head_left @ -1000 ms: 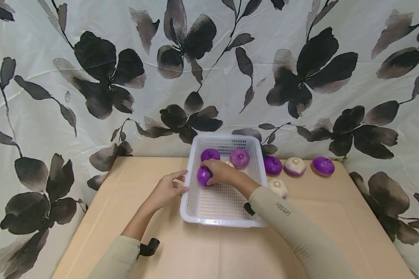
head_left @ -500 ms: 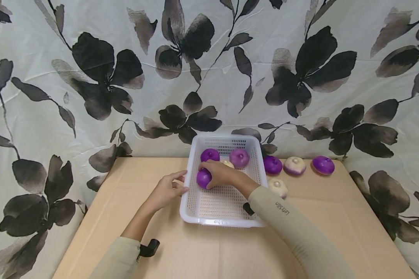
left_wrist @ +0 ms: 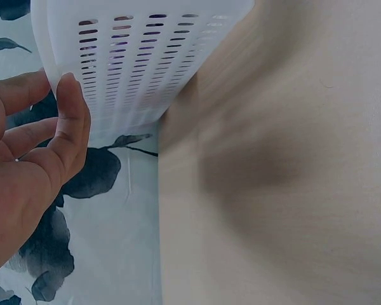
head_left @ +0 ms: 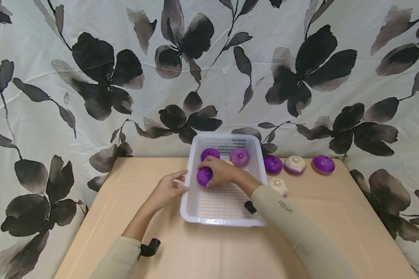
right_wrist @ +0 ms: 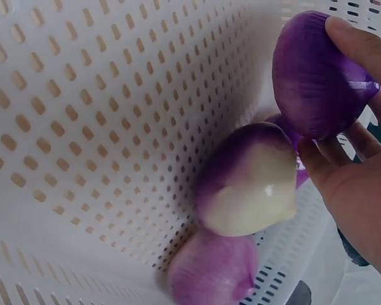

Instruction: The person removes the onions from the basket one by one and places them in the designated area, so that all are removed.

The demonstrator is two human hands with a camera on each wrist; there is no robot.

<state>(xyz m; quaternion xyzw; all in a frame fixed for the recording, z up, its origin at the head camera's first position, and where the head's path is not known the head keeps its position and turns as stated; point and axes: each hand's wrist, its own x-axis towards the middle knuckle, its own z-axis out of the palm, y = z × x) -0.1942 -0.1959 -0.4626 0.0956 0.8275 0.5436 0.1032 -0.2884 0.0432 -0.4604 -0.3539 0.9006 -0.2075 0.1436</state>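
Note:
A white perforated plastic basket (head_left: 227,222) stands near the back of the table. My left hand (head_left: 164,190) pinches its left rim between thumb and fingers, as the left wrist view shows at the basket wall (left_wrist: 133,70). Inside the basket, my right hand (head_left: 220,171) grips a dark purple onion (right_wrist: 314,76) by its sides. Beyond it lie another purple onion (head_left: 210,154) and a lighter pink-purple onion (head_left: 239,157). Between these, a cream-and-purple onion (right_wrist: 251,184) is mostly hidden by my right hand in the head view.
Right of the basket, two purple onions (head_left: 273,164) (head_left: 323,164) and a cream-and-purple onion (head_left: 295,165) line the table's back edge. A cream onion (head_left: 278,186) lies nearer, beside the basket wall. A floral cloth (head_left: 237,77) hangs behind the table (head_left: 202,252).
Both hands keep their hold. The right hand and its onion shift only very slightly inside the basket; the basket and the other onions stay in place.

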